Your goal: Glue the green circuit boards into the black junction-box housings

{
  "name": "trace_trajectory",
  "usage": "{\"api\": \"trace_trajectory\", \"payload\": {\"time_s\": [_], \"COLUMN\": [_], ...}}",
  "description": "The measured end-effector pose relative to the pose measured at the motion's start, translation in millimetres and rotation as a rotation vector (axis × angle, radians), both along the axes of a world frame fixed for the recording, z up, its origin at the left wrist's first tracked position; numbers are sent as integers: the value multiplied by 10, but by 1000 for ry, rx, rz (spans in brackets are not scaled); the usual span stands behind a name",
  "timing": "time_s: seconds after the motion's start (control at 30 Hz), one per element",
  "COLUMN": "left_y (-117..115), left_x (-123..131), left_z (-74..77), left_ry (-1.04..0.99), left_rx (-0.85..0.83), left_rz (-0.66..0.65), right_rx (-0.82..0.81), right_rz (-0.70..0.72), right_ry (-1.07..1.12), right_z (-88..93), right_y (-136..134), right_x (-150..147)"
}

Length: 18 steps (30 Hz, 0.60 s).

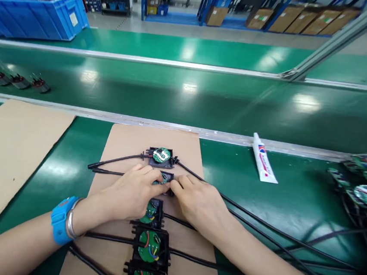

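Observation:
In the head view a black plastic housing point(170, 177) with a green round circuit board point(164, 179) lies partly hidden under my fingers. My left hand point(135, 189) is closed over its left side, thumb and fingers gripping around the board. My right hand point(200, 201) is closed at its right end, fingertips pinched where a black cable point(237, 216) leads out; the exact contact is hidden. Just beyond sits another housing point(168, 164), its board point(161, 155) bearing a white, paste-like squiggle. Nearer me, several open housings point(166, 250) hold green boards with coloured wires.
Cardboard point(121, 142) lies beneath the housings. A white tube point(265, 160) rests to the right, near a heap of cabled boards point(364, 194). Motor-like parts point(20, 81) stand far left, below a blue bin point(39, 15). A metal rail point(235, 138) crosses the green bench.

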<state>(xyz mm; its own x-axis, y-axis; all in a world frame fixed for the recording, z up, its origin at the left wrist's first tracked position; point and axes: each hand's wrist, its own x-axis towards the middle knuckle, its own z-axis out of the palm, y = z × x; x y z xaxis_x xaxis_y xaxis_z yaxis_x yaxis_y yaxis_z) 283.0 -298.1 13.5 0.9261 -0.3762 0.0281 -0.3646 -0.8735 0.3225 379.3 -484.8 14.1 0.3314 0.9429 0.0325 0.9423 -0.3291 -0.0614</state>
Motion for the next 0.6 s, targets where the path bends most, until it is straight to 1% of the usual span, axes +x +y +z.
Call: {"api": "trace_trajectory", "payload": {"time_s": [0.07, 0.17, 0.27, 0.33, 0.4, 0.47, 0.53, 0.6], "left_y": [20, 34, 14, -14, -47, -77, -89, -65], "left_x": [-15, -26, -26, -18, -9, -7, -15, -23], "left_z": [-22, -32, -13, 8, 25, 34, 43, 58], "left_ry": [-4, -1, 1, -10, -34, -56, -50, -36], "left_rx": [-45, -68, 0, 75, 133, 153, 133, 54], "left_rz": [7, 17, 1, -11, -25, -35, -31, -16], "right_rx": [54, 172, 286, 328, 339, 323, 308, 286], "right_rz": [-30, -86, -97, -84, -73, -72, -75, -65], "right_ry": [23, 125, 244, 308, 356, 375, 373, 386], "right_z": [-13, -45, -101, -146, -183, -197, -173, -113], "right_y": [-60, -136, -134, -98, -63, -49, -60, -81], "right_x": [25, 54, 58, 61, 70, 82, 98, 130]}}
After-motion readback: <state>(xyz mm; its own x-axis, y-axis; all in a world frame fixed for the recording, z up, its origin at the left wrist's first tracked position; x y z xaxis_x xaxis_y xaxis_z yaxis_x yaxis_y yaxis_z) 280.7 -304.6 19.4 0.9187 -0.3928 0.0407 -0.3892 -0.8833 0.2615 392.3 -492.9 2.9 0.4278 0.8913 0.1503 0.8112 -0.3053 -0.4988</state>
